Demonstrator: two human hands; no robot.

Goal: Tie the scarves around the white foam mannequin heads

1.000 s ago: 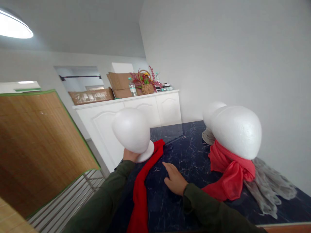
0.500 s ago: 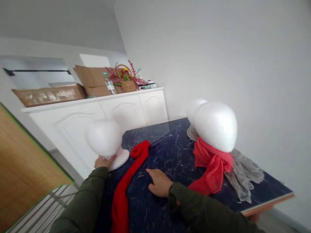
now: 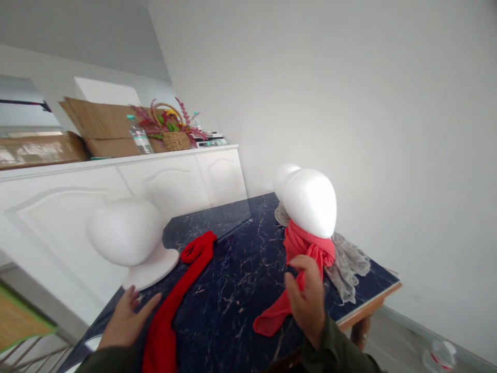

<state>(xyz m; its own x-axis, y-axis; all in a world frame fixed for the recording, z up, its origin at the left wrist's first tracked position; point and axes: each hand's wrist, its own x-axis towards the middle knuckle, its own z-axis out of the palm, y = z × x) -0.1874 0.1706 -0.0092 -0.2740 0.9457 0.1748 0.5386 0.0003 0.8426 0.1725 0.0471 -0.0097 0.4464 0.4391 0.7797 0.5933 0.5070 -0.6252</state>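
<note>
My left hand (image 3: pixel 126 318) is open, fingers spread, between a white foam mannequin head (image 3: pixel 126 233) and a long red scarf (image 3: pixel 176 300) on the table. That head stands on its round base at the table's left edge, bare of cloth. At the right, my right hand (image 3: pixel 308 300) is open, thumb and fingers apart, in front of a coral scarf (image 3: pixel 305 243). The coral scarf wraps the neck of a second white head (image 3: pixel 310 202), its tail lying on the table. Behind this stands another white head (image 3: pixel 283 178), with grey lacy cloth (image 3: pixel 345 264) nearby.
The dark blue marbled table (image 3: pixel 240 269) has a wooden edge. A white cabinet (image 3: pixel 174 184) behind it bears cardboard boxes (image 3: pixel 108 127), a water bottle (image 3: pixel 140 135) and a flower basket (image 3: pixel 176 140). A clear plastic container (image 3: pixel 440 355) is on the floor at right.
My left hand has let go of the left head's base and drawn back. My right hand has moved right, rising toward the coral scarf. The view has turned right.
</note>
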